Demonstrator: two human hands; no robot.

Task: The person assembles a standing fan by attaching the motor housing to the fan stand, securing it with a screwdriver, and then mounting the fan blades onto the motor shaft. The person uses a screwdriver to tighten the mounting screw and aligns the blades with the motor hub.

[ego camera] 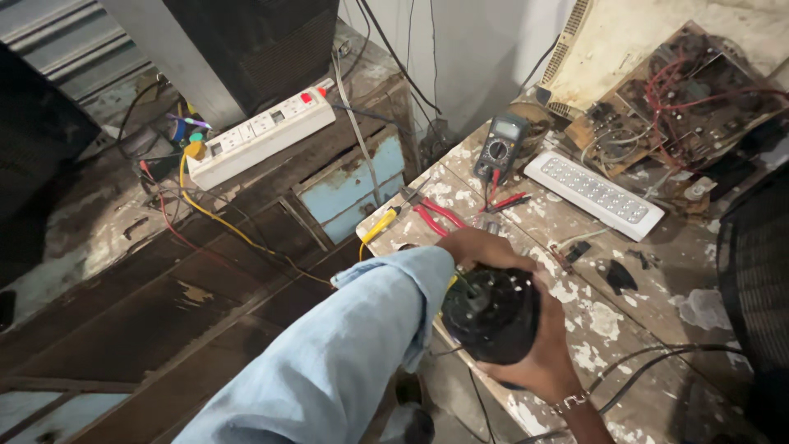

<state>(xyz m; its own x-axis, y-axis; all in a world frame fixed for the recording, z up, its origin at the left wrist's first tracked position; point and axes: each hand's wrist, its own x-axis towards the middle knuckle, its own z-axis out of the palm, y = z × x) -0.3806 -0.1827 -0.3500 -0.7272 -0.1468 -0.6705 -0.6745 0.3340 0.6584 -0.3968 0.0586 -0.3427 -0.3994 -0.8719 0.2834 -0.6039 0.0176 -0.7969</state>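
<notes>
Both hands clamped the black motor [491,314]: right hand [538,353] cradled it from 5 o'clock, left hand [481,247] steadied at 12, fingers closed; pliers [436,215] beyond on bench [625,321].

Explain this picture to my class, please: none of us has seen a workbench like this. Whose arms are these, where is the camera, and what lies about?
The camera sits on a person's head and looks down at their own arms. The left hand, in a pale blue sleeve, and the right hand, wearing a wrist chain, grip a round black motor-like part between them. On the paint-splashed wooden bench lie red-handled pliers, a dark handheld meter with a dial and a white oblong lamp panel. Bare circuit boards with red wires sit behind. On the left rests a white power strip.
</notes>
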